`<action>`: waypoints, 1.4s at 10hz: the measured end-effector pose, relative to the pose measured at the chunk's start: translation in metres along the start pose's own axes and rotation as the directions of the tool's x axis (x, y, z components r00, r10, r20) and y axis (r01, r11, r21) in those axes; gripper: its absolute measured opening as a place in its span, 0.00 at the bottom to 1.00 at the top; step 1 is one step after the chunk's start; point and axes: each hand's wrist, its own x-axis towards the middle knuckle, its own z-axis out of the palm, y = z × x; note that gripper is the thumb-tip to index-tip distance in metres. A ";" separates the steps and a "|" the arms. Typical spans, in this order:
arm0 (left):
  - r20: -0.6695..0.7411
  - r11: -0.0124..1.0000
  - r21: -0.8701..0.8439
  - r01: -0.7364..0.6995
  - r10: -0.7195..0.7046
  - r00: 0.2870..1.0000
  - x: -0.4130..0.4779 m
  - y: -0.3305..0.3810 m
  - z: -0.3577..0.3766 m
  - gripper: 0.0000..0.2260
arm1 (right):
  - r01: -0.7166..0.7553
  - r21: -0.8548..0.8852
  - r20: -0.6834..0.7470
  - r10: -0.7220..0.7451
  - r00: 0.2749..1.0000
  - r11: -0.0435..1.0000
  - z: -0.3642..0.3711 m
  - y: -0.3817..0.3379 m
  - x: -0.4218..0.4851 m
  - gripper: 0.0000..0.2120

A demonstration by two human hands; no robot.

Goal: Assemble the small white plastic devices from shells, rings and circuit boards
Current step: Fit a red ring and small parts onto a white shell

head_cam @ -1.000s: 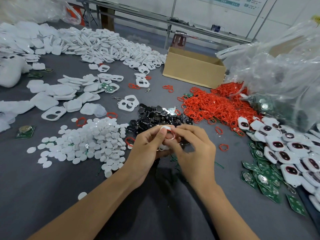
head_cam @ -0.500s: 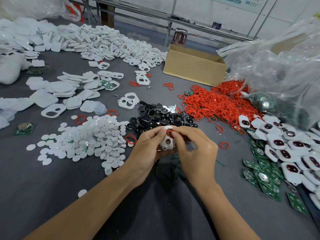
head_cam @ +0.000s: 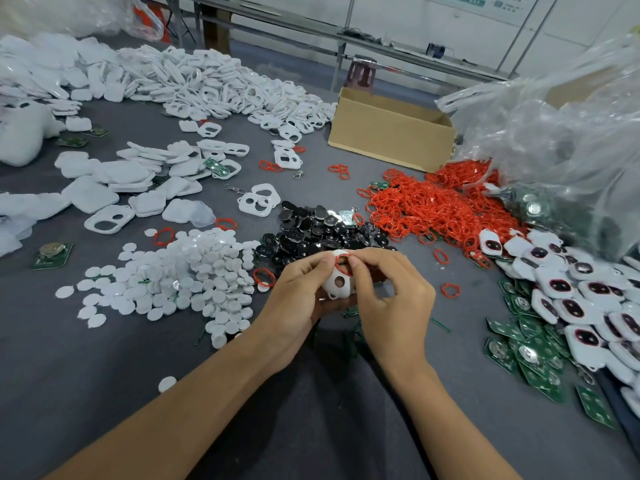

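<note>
"Well, what's the trick with this step?"

"I'd say seat the red ring (head_cam: 343, 264) evenly round the big opening, pressing bit by bit (a twist would likely pop it out). Her left hand (head_cam: 298, 299) cups and grips the white shell (head_cam: 337, 284); the right hand (head_cam: 391, 296) pinches the ring, thumb against forefinger."

"And how does the shell lie?"

"Held up between both sets of fingertips, face tilted toward her, long axis running away from the palms, ring end at the fingertips."

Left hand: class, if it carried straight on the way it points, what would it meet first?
Likely the right hand, pinching the red ring on the white shell; depth is unclear.
</note>
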 end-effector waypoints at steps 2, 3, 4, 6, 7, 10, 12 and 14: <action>-0.003 0.999 -0.034 0.002 -0.002 1.000 -0.001 0.002 0.001 0.13 | 0.097 -0.038 -0.004 -0.098 0.995 0.995 0.001 0.003 -0.002 0.07; 0.009 0.998 -0.056 -0.003 0.004 1.000 -0.002 0.003 0.001 0.12 | 0.171 -0.079 -0.008 -0.172 0.985 0.982 0.002 0.005 -0.003 0.06; 0.013 0.999 -0.050 -0.004 0.004 1.000 -0.002 0.002 -0.001 0.12 | 0.205 -0.109 -0.016 -0.208 0.978 0.973 0.002 0.008 -0.003 0.06; 0.050 0.995 -0.093 0.024 -0.019 0.999 0.000 0.002 -0.004 0.11 | 0.240 -0.120 -0.013 -0.243 0.970 0.963 0.002 0.009 -0.004 0.04; 0.058 0.993 -0.110 0.029 -0.022 0.998 0.001 0.001 -0.006 0.11 | 0.261 -0.132 -0.021 -0.266 0.964 0.956 0.001 0.007 -0.003 0.03; 0.130 0.974 -0.211 0.086 -0.059 0.990 0.000 0.003 -0.007 0.13 | 0.338 -0.187 -0.056 -0.354 0.934 0.922 -0.003 0.006 -0.001 0.03; 0.145 0.972 -0.215 0.093 -0.062 0.987 0.000 0.001 -0.007 0.12 | 0.358 -0.197 -0.043 -0.373 0.927 0.913 -0.003 0.007 -0.001 0.03; 0.131 0.981 -0.176 0.081 -0.059 0.990 0.001 0.001 -0.010 0.12 | 0.356 -0.201 -0.027 -0.368 0.929 0.913 -0.003 0.007 -0.001 0.03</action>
